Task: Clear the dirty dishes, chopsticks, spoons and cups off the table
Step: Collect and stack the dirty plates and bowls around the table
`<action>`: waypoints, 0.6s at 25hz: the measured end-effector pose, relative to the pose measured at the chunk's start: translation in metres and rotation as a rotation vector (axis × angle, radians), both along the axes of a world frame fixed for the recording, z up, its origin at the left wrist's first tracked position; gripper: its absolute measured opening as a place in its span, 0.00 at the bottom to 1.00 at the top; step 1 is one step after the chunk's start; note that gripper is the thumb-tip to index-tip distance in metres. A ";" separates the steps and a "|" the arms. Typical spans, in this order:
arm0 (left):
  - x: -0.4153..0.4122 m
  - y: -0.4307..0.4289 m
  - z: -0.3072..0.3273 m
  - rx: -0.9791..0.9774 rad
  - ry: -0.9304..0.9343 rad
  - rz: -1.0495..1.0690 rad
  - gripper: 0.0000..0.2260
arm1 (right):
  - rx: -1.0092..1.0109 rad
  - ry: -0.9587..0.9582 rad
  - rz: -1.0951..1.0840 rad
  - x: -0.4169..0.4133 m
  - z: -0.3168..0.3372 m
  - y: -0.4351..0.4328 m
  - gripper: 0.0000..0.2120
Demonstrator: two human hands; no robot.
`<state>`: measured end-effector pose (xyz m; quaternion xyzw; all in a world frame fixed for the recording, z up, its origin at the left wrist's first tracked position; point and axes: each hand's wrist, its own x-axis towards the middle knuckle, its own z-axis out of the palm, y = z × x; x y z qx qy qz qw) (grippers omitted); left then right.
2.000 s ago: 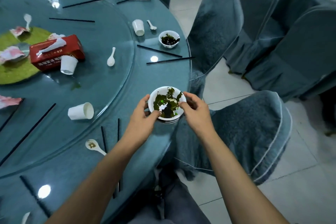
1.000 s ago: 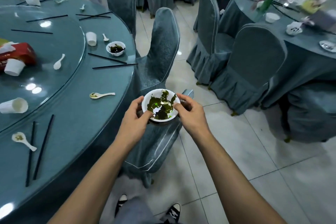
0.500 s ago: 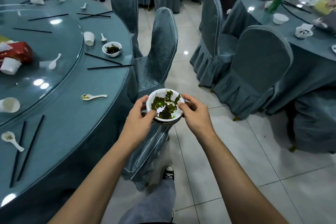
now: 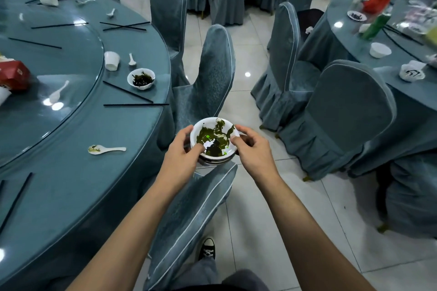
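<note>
Just off the table's edge, above a tilted chair back, held a short stack of bowls level, the top one smeared with dark green leftovers. Gripped it from both sides: left hand with thumb hooked over the near-left rim and fingers curled beneath, right hand pinching the right rim, thumb on top, fingers wrapped round the far side. Could not count the bowls surely under the hands.

Judged the second bowl, also holding dark greens, the likely next pick. Placed it ahead and to the left of the stack, on the table's outer ring and near its rim, so closer to the left hand than to the right. Would probably have needed one hand freed to reach it, the stack left resting in the other.

Reached both forearms forward and slightly inward, wrists bent so the palms faced each other across the stack.

Noted two chopsticks between that bowl and the stack, one jutting past the table's rim. Noted a used spoon nearer, left of the left hand, and beyond the second bowl a paper cup on its side beside a small spoon. Saw a red tissue box on the glass turntable, an upright covered chair straight ahead, and a second laid table off to the right.
</note>
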<state>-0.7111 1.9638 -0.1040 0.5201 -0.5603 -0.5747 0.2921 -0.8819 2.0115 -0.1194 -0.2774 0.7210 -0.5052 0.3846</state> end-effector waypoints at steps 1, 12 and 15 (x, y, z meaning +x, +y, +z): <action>-0.005 -0.006 0.000 0.002 0.003 0.007 0.20 | 0.007 0.003 0.007 -0.005 -0.001 -0.008 0.14; -0.046 -0.065 -0.006 0.012 -0.022 0.166 0.22 | 0.032 -0.025 0.164 -0.052 -0.009 -0.102 0.15; -0.059 -0.082 -0.008 0.027 -0.050 0.255 0.22 | 0.011 -0.070 0.244 -0.064 -0.012 -0.131 0.13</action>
